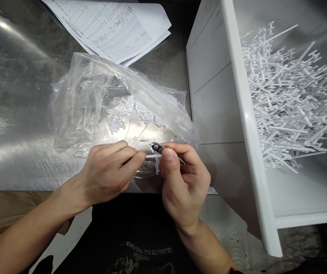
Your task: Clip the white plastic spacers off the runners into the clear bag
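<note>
My left hand (114, 171) is closed on a thin white plastic sprue (153, 156), a stick with small side pieces that juts out from the fingertips to the right. Wrapped round a small pair of metal nippers (158, 147), my right hand (182, 179) holds them with the jaws pointing left, by the sprue's small pieces. Whether the blades touch the plastic I cannot tell. Behind both hands a clear plastic bag (80, 102) lies open on the metal table. Many small white parts (143, 114) rest inside it.
A white bin (250, 125) on the right holds a tall heap of white plastic sprues (292, 102), some sticking out. Printed sheets (114, 26) lie at the back of the metal table (15, 95). Brown cardboard (9, 213) shows below the table's edge at left.
</note>
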### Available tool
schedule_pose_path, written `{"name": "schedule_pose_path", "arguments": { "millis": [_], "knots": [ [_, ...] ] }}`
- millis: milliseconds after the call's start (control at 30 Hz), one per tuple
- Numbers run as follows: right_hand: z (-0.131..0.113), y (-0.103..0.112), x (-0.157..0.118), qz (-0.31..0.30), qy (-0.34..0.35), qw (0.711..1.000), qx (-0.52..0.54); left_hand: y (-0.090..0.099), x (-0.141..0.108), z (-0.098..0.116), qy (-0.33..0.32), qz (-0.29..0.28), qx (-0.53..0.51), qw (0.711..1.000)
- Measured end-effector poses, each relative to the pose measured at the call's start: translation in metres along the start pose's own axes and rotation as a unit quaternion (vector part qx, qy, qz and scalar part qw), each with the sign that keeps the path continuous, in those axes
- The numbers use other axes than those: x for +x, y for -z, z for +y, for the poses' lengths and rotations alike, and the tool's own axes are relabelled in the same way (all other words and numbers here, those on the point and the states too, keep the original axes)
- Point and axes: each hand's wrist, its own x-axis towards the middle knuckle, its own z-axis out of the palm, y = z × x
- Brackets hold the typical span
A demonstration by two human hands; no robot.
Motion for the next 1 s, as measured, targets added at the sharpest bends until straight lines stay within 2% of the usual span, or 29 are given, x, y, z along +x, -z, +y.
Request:
{"name": "schedule_pose_path", "arguments": {
  "millis": [267, 433, 567, 733, 1000],
  "knots": [
    [0.004, -0.002, 0.005, 0.013, -0.037, 0.999, 0.031, 0.000, 0.000, 0.000, -0.011, -0.001, 0.004, 1.000],
    [0.004, 0.000, 0.006, 0.015, -0.058, 0.997, 0.050, 0.000, -0.002, -0.001, 0.016, -0.008, -0.007, 1.000],
    [0.001, 0.017, 0.006, -0.013, -0.093, 0.988, 0.122, 0.001, -0.003, -0.002, 0.047, 0.007, -0.053, 0.997],
    [-0.004, 0.039, 0.000, -0.089, -0.122, 0.977, 0.152, 0.005, -0.003, -0.002, 0.090, 0.049, -0.089, 0.991],
    [-0.011, 0.033, -0.008, -0.088, -0.102, 0.985, 0.107, 0.006, 0.000, -0.001, 0.072, 0.061, -0.073, 0.993]
  ]
}}
